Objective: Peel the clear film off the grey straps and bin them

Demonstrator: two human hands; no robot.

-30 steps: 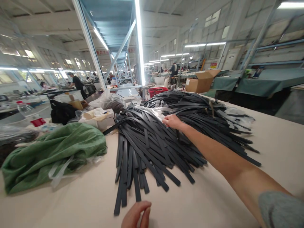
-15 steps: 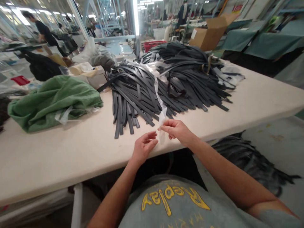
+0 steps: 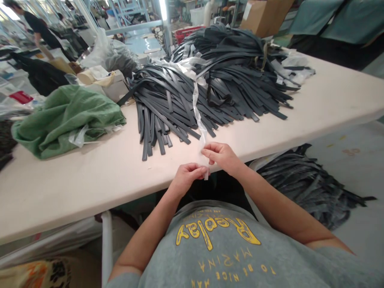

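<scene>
A thin clear plastic strip (image 3: 198, 116) runs from a big pile of dark grey straps (image 3: 210, 84) down to the near edge of the cream table (image 3: 90, 176). My right hand (image 3: 220, 157) pinches the strip's lower end just above the table edge. Right below it, my left hand (image 3: 187, 177) is closed on the strip's very tip. Both hands hover at the table's front edge, close together, in front of my grey shirt.
A crumpled green cloth (image 3: 66, 118) lies at the left of the table, with a white box (image 3: 115, 86) and bags behind it. More dark straps (image 3: 312, 188) lie on the floor at the right. A cardboard box (image 3: 264, 16) stands beyond. A person in black (image 3: 39, 28) works far left.
My right hand pulled back from the strap pile, drawing the clear strip to the table's front edge. My left hand rose and closed on the strip's tip. The view tipped down.
</scene>
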